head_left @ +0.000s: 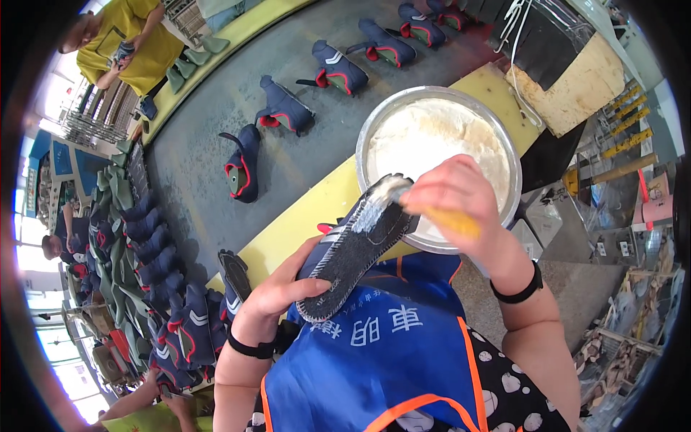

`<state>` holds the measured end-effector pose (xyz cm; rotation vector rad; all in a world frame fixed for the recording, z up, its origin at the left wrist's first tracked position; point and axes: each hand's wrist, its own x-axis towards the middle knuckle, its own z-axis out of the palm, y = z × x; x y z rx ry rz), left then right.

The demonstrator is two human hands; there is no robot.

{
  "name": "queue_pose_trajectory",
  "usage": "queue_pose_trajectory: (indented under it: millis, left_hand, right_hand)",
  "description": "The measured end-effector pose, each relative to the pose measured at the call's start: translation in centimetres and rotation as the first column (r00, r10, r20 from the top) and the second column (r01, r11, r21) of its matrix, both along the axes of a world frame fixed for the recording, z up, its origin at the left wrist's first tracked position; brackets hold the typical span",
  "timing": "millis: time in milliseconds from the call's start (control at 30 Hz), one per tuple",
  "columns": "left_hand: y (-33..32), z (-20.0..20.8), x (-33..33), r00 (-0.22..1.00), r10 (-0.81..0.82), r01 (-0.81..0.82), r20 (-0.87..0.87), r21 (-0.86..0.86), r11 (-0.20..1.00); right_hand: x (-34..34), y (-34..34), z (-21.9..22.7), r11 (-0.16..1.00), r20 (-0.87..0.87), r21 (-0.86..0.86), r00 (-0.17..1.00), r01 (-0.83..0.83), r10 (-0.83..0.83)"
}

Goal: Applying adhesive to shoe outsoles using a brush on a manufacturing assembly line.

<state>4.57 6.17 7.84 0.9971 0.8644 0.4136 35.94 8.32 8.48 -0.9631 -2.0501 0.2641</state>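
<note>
The dark shoe (338,270) is held sole upward, before the blue apron (381,360), and its toe overlaps in my view the bowl (365,162); whether they touch, I cannot tell. White paste (369,216) covers part of the sole's front. The left hand (291,288) grasps the shoe, thumb pressed near the heel; the other fingers are mostly hidden. The right hand (461,198) has its fingers closed around a yellow-handled brush (455,222), whose end is at the toe. If the brush carries too much paste, I think it could run over the stitched edge and stain the blue upper. A loose thumb could let the shoe turn, and paste might mark the apron. Farther away, similar shoes (284,108) stand on the dark conveyor (205,144).
</note>
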Motion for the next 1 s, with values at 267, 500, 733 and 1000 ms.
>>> queue_pose_trajectory:
  millis: [267,500,733,1000]
  left_hand:
    - [-0.7,-0.4,-0.5,0.986,0.058,-0.027,0.154,-0.193,0.981]
    - [-1.4,-0.9,-1.2,0.98,0.094,-0.059,0.175,-0.197,0.979]
    - [-1.9,-0.6,-1.4,0.994,0.062,-0.059,0.086,-0.035,0.998]
    - [-3.1,-0.7,-1.2,0.98,0.157,-0.16,0.12,0.013,0.987]
  right_hand:
    - [-0.3,-0.7,0.6,0.997,-0.281,-0.079,0.959,0.009,-0.031]
    - [-0.2,-0.2,0.2,0.988,-0.272,-0.151,0.96,0.032,-0.072]
    - [-2.5,-1.0,-0.3,0.978,-0.399,-0.165,0.898,0.126,-0.183]
    - [-3.5,-1.6,-0.5,0.944,-0.495,-0.204,0.804,0.259,-0.328]
